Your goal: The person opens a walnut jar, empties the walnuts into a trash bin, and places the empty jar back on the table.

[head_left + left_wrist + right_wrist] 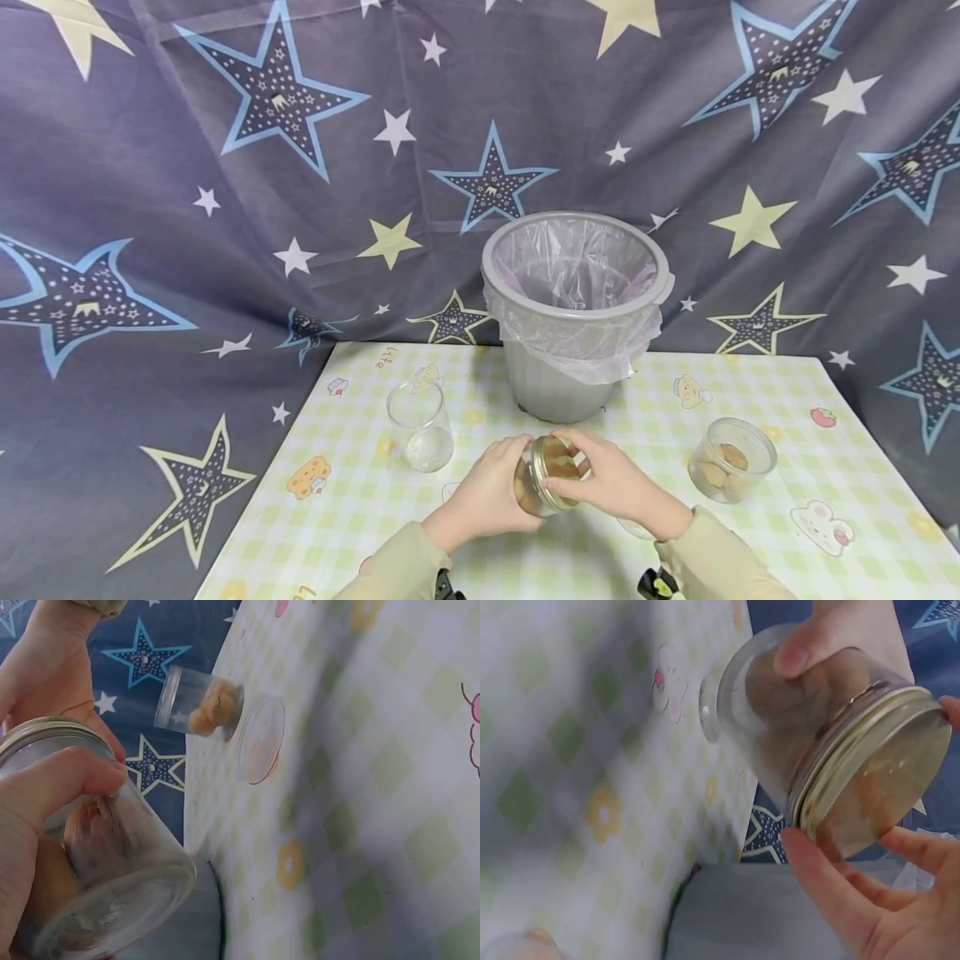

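Star-printed cloth (150, 175) hangs behind a checked table (360, 500). Above it, between the side edges, the left hand (487, 490) wraps a glass jar (150, 851) with brown contents (97, 832); the right hand (615, 479) grips its gold-rimmed lid (881, 780). Lid work looks unfinished: it's on, tightness hard to tell.

The red word "Life" (386, 357) is printed on the green-checked tablecloth (352, 500).
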Tool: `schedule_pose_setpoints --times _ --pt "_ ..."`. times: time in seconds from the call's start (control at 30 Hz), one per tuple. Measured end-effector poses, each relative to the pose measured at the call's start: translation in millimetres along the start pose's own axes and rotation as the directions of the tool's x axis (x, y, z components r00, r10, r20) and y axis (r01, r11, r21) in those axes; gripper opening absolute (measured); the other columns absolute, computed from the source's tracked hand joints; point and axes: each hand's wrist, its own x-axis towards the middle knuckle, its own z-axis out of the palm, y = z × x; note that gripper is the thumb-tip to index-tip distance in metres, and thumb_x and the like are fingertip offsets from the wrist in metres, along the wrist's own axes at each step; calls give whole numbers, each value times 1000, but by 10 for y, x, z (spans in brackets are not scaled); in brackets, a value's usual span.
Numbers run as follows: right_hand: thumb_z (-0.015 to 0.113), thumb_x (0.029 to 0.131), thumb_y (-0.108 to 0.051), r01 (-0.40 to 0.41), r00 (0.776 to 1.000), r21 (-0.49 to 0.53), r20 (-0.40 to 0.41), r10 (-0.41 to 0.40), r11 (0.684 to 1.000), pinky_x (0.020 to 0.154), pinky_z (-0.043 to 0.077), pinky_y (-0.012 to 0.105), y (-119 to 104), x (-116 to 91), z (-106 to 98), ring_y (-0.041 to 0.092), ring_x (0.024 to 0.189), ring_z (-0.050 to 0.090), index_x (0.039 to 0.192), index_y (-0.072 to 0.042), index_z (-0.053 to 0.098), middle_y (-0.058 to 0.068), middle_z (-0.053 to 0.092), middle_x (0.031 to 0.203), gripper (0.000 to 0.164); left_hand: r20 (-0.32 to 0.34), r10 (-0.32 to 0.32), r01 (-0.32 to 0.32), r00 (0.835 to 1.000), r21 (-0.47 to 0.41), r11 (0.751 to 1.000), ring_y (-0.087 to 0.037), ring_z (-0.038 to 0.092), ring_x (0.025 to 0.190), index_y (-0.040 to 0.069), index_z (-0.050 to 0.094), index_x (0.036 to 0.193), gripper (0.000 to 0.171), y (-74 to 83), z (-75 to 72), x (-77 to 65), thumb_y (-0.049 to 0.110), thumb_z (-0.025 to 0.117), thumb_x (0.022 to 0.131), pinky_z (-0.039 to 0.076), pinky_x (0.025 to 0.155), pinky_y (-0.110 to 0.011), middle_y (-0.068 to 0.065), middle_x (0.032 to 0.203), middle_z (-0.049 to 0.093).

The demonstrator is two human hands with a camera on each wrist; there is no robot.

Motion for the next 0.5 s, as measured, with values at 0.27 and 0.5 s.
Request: schedule_pose_setpoints --times 0.27,0.5 --pt "80 73 -29 102 995 51 -9 -102 993 58 52 19 0 -16 12 19 86 54 126 -10 54 13 58 111 62 -14 7 -8 1000 -36 999 -27 51 121 3 39 138 96 7 18 -35 31 87 59 47 98 -47 -9 135 51" --pt "83 69 -20 187 981 122 34 -192 975 70 55 22 36 -43 14 27 97 51 130 -8 50 12 50 117 71 10 5 -5 1000 -52 999 -23 53 118 5 40 138 96 -11 -4 -49 32 86 59 49 96 -40 -5 132 54"
